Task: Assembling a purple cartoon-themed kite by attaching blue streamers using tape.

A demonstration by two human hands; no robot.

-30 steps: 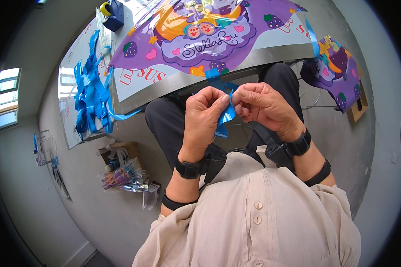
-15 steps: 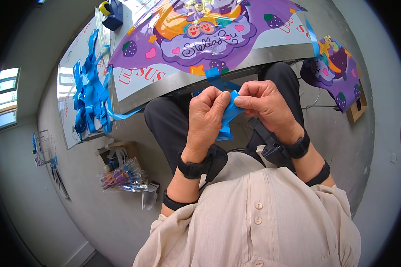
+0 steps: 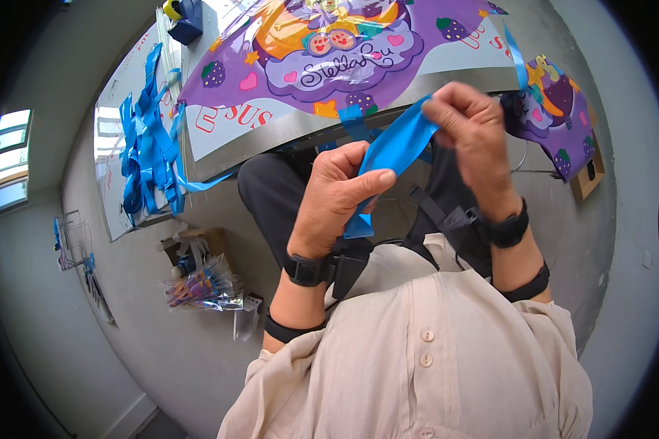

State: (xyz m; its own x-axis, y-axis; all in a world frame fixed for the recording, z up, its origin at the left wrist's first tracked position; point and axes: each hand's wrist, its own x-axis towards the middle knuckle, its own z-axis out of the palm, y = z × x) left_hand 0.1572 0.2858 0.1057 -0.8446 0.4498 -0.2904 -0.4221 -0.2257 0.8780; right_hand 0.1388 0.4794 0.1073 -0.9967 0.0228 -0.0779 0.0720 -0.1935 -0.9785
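A flat blue ribbon runs between my two hands above my lap, slanting up to the right. My left hand is closed on its lower part, thumb lying across it, and a short end hangs beneath. My right hand, a little blurred, pinches the upper end between thumb and fingers. Just beyond my hands lies a shiny purple printed plastic sheet on the table. Another piece of blue ribbon hangs over the table's near edge from under that sheet.
A tangled heap of blue ribbons lies at the table's left, near a blue tape dispenser. Below stand a cardboard box and clear-wrapped items. On the right, another purple printed sheet hangs by a wooden frame. The metal table edge faces me.
My right hand has moved up and right with the ribbon's end, away from my left hand. The ribbon, bunched before, is now stretched out between them. My left hand has shifted slightly down.
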